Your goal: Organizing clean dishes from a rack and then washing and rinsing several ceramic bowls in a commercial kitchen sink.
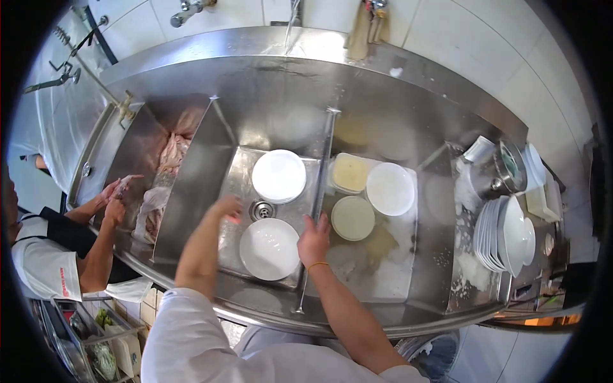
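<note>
In the middle basin, a white round dish (269, 250) with bright spots on its surface lies near the front. Behind it sits a stack of white round dishes (279, 176). My left hand (225, 209) is over the basin's left part, close to the drain (262, 210); motion smears its fingers, and a small pinkish-red spot shows at them. Beside the dish's right rim, at the steel divider (325, 166), my right hand (314, 240) has thumb and fingers apart and pointing away from me. Whether it touches the rim is unclear.
The right basin holds murky water, round containers (353, 218) and a white round lid or dish (391, 189). White plates (491, 233) stand at far right, near a metal pot (511, 167). At left, another person's hands (116, 196) handle raw meat (174, 153). Water runs from a tap (293, 19).
</note>
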Demonstrator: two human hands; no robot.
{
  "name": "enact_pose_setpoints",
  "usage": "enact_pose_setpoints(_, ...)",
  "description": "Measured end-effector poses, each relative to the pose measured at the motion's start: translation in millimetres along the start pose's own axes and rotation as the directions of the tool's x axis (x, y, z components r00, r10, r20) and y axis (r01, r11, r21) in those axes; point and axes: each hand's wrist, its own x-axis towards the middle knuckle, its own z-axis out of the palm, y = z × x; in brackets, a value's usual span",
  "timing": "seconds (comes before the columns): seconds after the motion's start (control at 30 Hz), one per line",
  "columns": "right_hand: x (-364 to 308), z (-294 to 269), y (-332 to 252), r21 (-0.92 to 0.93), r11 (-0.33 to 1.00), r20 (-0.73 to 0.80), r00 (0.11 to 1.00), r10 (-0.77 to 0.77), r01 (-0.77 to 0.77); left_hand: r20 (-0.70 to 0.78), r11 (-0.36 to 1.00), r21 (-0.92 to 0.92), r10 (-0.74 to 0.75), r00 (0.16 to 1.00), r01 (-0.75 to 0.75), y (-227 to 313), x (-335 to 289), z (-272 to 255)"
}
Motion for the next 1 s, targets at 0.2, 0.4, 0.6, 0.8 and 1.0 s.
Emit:
enact_pose_setpoints(0.2, -0.3, -24.6, 95.8, -0.250, 0.944, -0.037, 0.977, 0.211, -0.214, -0.493, 0.594, -0.804, -0.691, 0.529, 0.028, 163.2, 49.2, -157.2)
enact_pose_setpoints(0.4, -9.2, -24.1, 80.3, -0.240, 0.949, -0.017, 0.978, 0.206, -0.204, -0.676, 0.847, -0.531, -0.406, 0.616, -0.025, 130.2, -41.9, -166.3)
enact_pose_setpoints(0.6, -29.9, -43.6, 75.7, -0.171, 0.967, 0.087, 0.975, 0.206, -0.189, -0.473, 0.751, -0.633, -0.569, 0.673, 0.190, 216.0, -34.1, -98.5)
enact_pose_setpoints(0.8, -51.6, -114.4, 57.1, -0.117, 0.961, 0.600, 0.753, 0.270, -0.252, -0.437, 0.760, -0.649, -0.397, 0.807, 0.022, 357.9, -12.3, -113.1)
enact_pose_setpoints(1.0, -116.4, -143.9, 102.9, 0.460, 0.878, 0.403, 0.912, -0.078, -0.128, -0.438, 0.915, 0.221, -0.217, 0.872, 0.338, 357.2, 36.5, -46.7)
